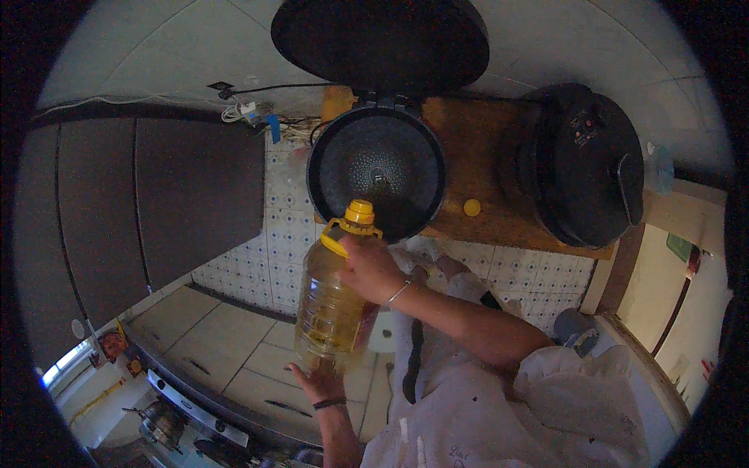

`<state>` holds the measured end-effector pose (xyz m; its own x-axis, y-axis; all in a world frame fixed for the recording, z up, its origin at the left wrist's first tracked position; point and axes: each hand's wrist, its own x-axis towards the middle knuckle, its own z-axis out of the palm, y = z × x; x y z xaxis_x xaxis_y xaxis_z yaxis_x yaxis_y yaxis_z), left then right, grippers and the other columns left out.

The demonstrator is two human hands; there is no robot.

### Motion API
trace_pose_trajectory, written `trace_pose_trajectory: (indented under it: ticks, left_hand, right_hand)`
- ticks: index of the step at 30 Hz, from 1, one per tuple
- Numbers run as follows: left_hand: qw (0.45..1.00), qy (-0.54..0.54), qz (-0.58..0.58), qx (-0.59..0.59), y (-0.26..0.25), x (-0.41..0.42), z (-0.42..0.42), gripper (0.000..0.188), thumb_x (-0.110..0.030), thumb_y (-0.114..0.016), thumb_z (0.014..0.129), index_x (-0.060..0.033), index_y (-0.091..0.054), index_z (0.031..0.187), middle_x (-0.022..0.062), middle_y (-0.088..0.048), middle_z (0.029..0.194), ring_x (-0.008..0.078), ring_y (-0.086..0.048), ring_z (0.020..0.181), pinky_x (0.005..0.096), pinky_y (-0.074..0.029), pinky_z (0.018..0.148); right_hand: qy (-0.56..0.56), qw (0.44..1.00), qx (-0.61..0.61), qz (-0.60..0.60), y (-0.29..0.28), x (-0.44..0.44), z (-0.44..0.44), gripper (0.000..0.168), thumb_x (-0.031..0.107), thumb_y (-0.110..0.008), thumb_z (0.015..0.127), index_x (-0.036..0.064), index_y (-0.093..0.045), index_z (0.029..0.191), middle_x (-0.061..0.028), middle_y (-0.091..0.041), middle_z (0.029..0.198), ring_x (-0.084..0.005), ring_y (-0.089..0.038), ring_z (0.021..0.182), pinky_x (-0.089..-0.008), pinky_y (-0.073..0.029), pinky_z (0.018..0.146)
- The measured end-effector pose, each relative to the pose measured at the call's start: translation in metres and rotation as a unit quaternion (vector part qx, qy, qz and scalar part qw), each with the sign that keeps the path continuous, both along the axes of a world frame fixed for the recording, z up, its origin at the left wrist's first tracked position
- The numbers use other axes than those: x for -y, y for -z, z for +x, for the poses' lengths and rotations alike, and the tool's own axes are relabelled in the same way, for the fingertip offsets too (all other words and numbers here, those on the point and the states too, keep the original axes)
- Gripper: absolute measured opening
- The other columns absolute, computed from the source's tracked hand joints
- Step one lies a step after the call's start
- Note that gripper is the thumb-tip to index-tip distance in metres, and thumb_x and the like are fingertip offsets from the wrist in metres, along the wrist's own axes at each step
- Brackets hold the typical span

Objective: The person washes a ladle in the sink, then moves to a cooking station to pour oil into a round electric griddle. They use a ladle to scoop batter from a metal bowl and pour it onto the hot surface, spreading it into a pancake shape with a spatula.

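My right hand (374,269) grips the yellow handle at the neck of a large clear plastic bottle (330,298) of yellow oil. My left hand (322,383) supports the bottle's base from below. The yellow-collared mouth of the bottle overlaps the near rim of a round black electric baking pan (327,164). The pan's lid (380,47) is raised at the back. Small raised dots cover the middle of its cooking plate, where a shiny patch shows. A round yellow cap (471,207) lies to the right of the pan.
A wooden table (468,152) carries the pan and a second, closed black electric appliance (591,169) at right. A power strip (248,110) with cables lies at back left. Dark cabinet panels (199,181) stand left; a gas stove (196,406) with a metal pot (161,424) is lower left.
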<state>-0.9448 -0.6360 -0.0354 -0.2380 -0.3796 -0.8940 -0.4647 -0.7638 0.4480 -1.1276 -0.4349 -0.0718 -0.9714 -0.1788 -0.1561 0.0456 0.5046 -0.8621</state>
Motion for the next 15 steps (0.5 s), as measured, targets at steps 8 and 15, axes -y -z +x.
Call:
trace_pose_trajectory:
  ticks: [8, 15]
  left_hand:
    - [1.0, 0.019, 0.012, -0.019, 0.003, -0.004, 0.0, 0.077, -0.067, -0.043, 0.066, -0.0028, -0.043, 0.108, 0.0119, -0.045, 0.112, 0.027, -0.04, 0.103, 0.042, -0.029, 0.086]
    - [0.996, 0.036, 0.055, -0.057, 0.009, -0.001, 0.005, 0.08, -0.066, -0.045, 0.064, -0.0036, -0.037, 0.114, 0.012, -0.039, 0.119, 0.0266, -0.034, 0.109, 0.0444, -0.025, 0.088]
  right_hand:
    - [0.006, 1.0, -0.004, 0.001, -0.005, 0.0, -0.001, 0.039, 0.018, -0.064, 0.059, 0.003, -0.042, 0.088, -0.0154, -0.053, 0.084, -0.0316, -0.052, 0.08, -0.0401, -0.038, 0.072]
    - [0.006, 1.0, 0.012, 0.002, -0.007, 0.0, -0.006, 0.035, 0.018, -0.063, 0.058, 0.003, -0.044, 0.084, -0.0155, -0.054, 0.079, -0.0317, -0.053, 0.078, -0.0404, -0.039, 0.071]
